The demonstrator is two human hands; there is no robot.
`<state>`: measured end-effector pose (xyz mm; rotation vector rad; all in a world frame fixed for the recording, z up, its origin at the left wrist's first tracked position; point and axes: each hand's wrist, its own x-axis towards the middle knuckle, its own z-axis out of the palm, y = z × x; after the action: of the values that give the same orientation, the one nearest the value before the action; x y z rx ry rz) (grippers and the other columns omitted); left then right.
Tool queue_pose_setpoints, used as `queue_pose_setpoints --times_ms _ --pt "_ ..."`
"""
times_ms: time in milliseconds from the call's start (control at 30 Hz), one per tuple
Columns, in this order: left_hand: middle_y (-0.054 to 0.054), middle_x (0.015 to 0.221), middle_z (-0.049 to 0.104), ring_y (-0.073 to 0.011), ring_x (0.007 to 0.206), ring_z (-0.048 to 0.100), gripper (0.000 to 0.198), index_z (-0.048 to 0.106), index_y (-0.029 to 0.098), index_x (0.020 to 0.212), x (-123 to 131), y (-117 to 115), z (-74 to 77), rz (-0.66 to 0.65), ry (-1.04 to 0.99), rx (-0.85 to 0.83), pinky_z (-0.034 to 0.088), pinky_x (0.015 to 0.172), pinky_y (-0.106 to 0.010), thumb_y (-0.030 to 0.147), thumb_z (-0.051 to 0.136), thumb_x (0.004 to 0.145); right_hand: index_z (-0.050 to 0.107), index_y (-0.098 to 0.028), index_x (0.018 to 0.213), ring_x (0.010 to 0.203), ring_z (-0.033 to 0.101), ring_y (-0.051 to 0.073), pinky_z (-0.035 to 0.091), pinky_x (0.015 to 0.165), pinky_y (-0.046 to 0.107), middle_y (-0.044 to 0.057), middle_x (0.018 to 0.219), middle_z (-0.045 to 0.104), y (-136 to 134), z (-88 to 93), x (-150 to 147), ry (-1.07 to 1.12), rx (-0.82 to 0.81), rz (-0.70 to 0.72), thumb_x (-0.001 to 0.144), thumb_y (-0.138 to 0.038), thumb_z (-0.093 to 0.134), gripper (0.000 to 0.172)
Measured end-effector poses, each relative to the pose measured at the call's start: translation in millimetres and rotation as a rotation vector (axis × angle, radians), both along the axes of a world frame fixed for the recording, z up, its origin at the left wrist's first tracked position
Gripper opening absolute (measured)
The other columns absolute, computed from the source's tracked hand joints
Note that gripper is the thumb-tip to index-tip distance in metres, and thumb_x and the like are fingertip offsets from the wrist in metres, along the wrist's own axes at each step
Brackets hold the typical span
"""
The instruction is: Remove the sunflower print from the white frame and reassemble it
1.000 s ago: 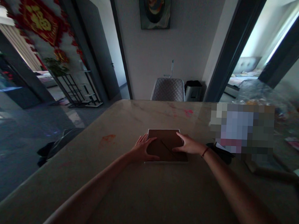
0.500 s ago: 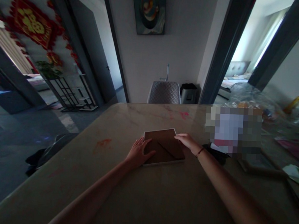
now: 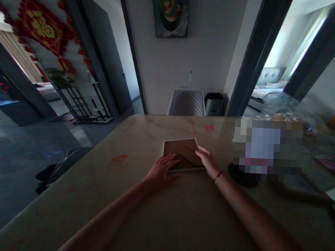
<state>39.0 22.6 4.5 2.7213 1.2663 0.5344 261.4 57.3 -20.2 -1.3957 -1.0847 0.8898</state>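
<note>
1. Two bare hands, both flat with fingers spread, clamped on nothing: left hand [image 3: 160,170] at 7 o'clock of brown frame back [image 3: 183,153], fingertips on its near edge.
2. Right hand [image 3: 206,159] at 4 o'clock, pressing same frame on marble table [image 3: 103,196].
3. Quilted chair [image 3: 186,103] at 12 o'clock, beyond table's far edge.

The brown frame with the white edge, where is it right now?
In the head view, the brown frame lies flat mid-table, between the left hand and right hand.

No legible text – wall ornament characters blurred.
</note>
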Motion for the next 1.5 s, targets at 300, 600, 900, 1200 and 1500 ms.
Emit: queue_pose_setpoints --times_ms 300,600,900,1200,1500 --pt "-0.005 0.141 0.033 -0.0221 0.130 0.026 0.042 0.041 0.028 0.128 3 5 -4.9 0.124 0.064 -0.026 0.023 0.105 -0.043 0.039 0.038 0.087 0.058 -0.013 0.106 0.099 0.054 0.023 0.041 0.089 0.041 0.013 0.103 0.060 -14 -13.3 -20 -0.435 0.341 -0.077 0.077 -0.035 0.045 0.038" --pt "-0.005 0.107 0.062 -0.0198 0.101 0.055 0.060 0.020 0.024 0.137 -3 6 2.4 0.393 -0.211 0.162 0.040 0.090 -0.036 0.031 0.045 0.084 0.012 -0.024 0.140 0.079 0.050 0.019 0.044 0.074 0.034 0.007 0.086 0.052 -38 9.8 -17 -1.013 0.428 -0.085 0.080 -0.010 0.033 0.065" --pt "-0.009 0.105 0.059 -0.0175 0.072 0.060 0.064 0.014 0.026 0.139 -2 4 7.6 0.516 0.062 0.043 0.044 0.062 -0.026 0.010 0.032 0.081 0.010 -0.031 0.139 0.073 0.053 0.019 0.042 0.063 0.030 0.008 0.084 0.054 -34 5.6 -3 -1.257 0.157 -0.025 0.071 0.001 0.036 0.079" --pt "-0.012 0.104 0.062 -0.0248 0.096 0.056 0.044 0.050 0.014 0.117 -6 7 7.7 0.673 -0.009 0.106 0.041 0.082 -0.036 0.038 0.028 0.089 0.051 -0.009 0.116 0.086 0.056 0.023 0.041 0.074 0.035 0.016 0.092 0.061 -29 1.7 2 -1.052 0.089 -0.109 0.083 -0.018 0.034 0.038" --pt "-0.011 0.090 0.062 -0.0252 0.089 0.054 0.057 0.062 0.017 0.088 -4 7 4.2 0.559 0.127 0.159 0.040 0.080 -0.037 0.060 0.024 0.083 0.062 -0.017 0.071 0.077 0.060 0.022 0.041 0.073 0.033 0.012 0.075 0.064 -22 -2.8 5 -0.746 0.073 -0.094 0.088 -0.042 0.022 0.050"
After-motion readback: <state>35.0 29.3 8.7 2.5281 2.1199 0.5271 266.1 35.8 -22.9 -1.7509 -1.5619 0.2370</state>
